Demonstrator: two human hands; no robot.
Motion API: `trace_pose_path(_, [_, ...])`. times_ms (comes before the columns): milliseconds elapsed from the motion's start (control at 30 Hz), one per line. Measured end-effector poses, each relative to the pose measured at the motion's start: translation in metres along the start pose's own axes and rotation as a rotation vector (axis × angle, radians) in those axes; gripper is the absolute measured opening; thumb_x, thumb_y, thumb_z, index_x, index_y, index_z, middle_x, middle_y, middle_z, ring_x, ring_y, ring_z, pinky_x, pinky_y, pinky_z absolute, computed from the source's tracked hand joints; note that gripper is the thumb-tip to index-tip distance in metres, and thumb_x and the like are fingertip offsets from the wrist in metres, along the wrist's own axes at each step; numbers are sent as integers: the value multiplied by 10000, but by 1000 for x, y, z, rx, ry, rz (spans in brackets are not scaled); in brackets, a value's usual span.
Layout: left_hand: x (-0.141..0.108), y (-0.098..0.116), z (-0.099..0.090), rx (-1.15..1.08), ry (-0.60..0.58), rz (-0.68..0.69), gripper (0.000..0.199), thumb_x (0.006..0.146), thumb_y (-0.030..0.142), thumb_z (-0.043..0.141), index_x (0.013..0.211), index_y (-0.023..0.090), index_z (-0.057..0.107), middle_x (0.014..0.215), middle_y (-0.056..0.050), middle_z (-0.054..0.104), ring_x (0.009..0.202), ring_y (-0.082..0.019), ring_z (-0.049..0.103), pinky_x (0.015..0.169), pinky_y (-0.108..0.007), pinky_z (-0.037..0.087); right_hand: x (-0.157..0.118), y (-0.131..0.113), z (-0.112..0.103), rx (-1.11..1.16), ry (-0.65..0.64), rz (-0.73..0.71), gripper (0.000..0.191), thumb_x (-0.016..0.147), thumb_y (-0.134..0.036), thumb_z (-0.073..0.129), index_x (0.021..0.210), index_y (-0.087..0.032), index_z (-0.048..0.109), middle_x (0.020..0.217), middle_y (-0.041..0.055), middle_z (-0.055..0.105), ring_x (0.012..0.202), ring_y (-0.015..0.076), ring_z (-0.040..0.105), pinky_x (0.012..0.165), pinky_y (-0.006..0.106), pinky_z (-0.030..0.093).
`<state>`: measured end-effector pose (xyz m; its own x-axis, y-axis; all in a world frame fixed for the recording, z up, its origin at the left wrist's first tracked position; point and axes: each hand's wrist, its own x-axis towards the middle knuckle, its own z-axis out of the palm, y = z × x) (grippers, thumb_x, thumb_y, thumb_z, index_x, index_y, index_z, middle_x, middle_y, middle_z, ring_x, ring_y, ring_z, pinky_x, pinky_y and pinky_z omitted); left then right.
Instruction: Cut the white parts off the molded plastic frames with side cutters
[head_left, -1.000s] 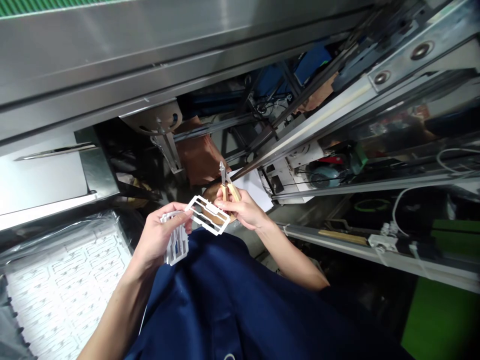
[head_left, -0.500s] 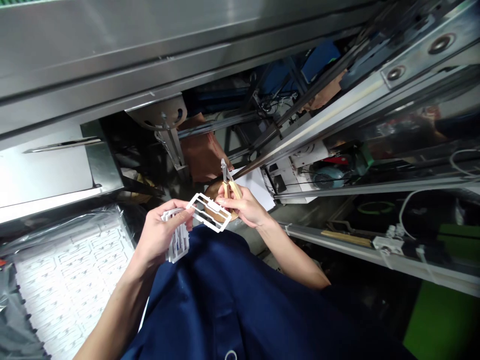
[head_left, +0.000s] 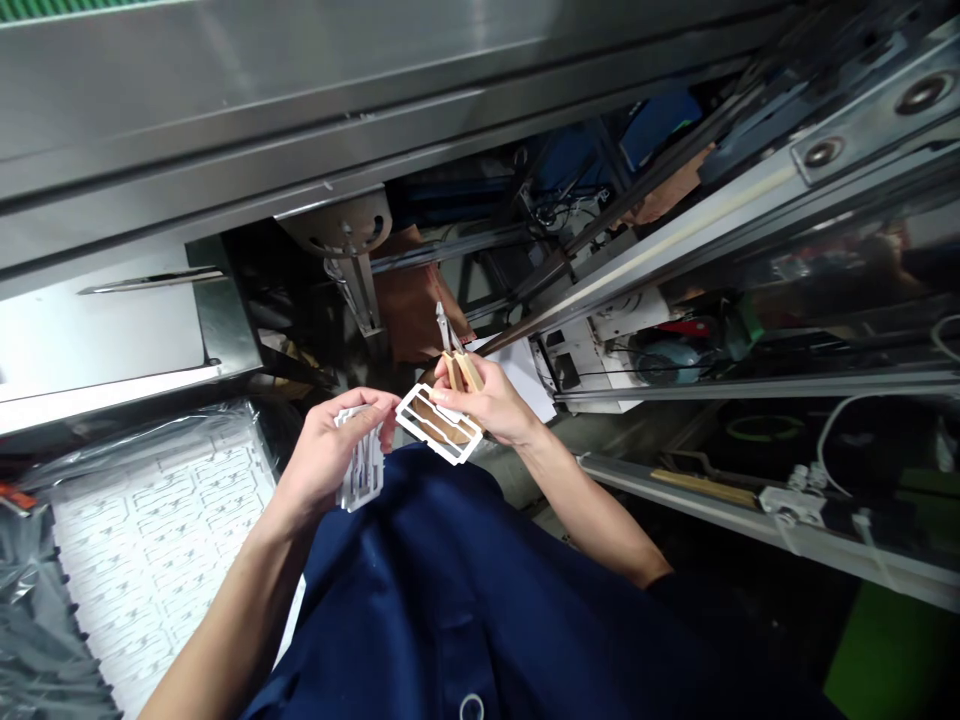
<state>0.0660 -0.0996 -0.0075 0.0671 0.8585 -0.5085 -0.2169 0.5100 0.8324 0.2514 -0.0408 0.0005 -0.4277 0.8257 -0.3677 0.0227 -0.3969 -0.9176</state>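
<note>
My right hand (head_left: pixel 487 402) holds small side-cutting nippers (head_left: pixel 457 368) with tan wooden grips, their steel jaws pointing up and away. The same hand pinches the edge of a white plastic moulded frame (head_left: pixel 439 425), a rectangular open lattice. My left hand (head_left: pixel 334 450) grips a small bunch of white plastic moulded parts (head_left: pixel 361 468), partly hidden by its fingers. Its fingertips lie just beside the corner of the frame. The nipper jaws touch nothing I can see.
Below my hands is my dark blue shirt (head_left: pixel 420 570). At lower left, white moulded parts (head_left: pixel 157 530) lie in a clear plastic bag. Stainless steel housing (head_left: pixel 262 110) runs overhead. Metal rails (head_left: pixel 675 260), a white paper sheet (head_left: pixel 517 375) and cables (head_left: pixel 847 440) stand to the right.
The white frame has moved right, away from my left hand, and now sits with my right hand. The nippers lean slightly more left. The whole view has shifted slightly.
</note>
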Motion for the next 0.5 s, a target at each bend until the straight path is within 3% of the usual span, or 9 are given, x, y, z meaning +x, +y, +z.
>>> trace_pose_path(500, [15,3,-2,109,-135,-78,243,702,370,699,673,166,571,526,-6,538,419,-119,470,377,-189,349,0,4,-3,-79,-24,-10,296,661,-283,726,852,-172,529,711,-30,548,640,91,540,614,226,453])
